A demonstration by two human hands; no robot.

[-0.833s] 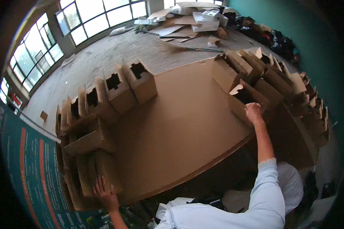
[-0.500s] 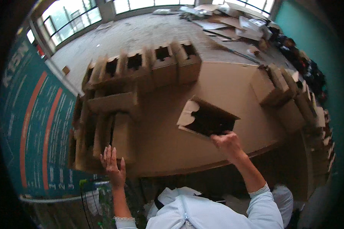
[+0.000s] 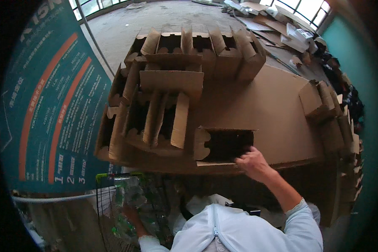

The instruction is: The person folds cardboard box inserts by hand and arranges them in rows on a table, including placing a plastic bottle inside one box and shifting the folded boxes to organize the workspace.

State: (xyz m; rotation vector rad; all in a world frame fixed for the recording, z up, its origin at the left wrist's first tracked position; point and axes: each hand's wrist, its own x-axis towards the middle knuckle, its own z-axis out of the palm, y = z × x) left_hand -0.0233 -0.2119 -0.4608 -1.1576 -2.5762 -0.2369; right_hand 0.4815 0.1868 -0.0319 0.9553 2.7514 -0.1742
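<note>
My right hand (image 3: pixel 254 165) grips the near right edge of an open cardboard box (image 3: pixel 203 145). This box sits at the front of the brown table surface (image 3: pixel 277 113), its opening facing up and its inside dark. Below the table's left front, my left hand (image 3: pixel 130 213) reaches down into a black wire basket (image 3: pixel 98 199). Clear and green plastic items (image 3: pixel 132 191) lie in the basket, too unclear to name. The left fingers are dim and partly hidden among them, so their hold does not show.
Several open cardboard boxes (image 3: pixel 250 69) stand in a row at the back, others (image 3: pixel 180 122) cluster at the left. More boxes (image 3: pixel 313 101) line the right side. A green printed panel (image 3: pixel 50 126) rises at left; flattened cardboard (image 3: pixel 273 25) lies on the far floor.
My left hand has left the boxes at the left and gone down into the basket. The held box has turned straighter and come to the table's front. The view has shifted left and down.
</note>
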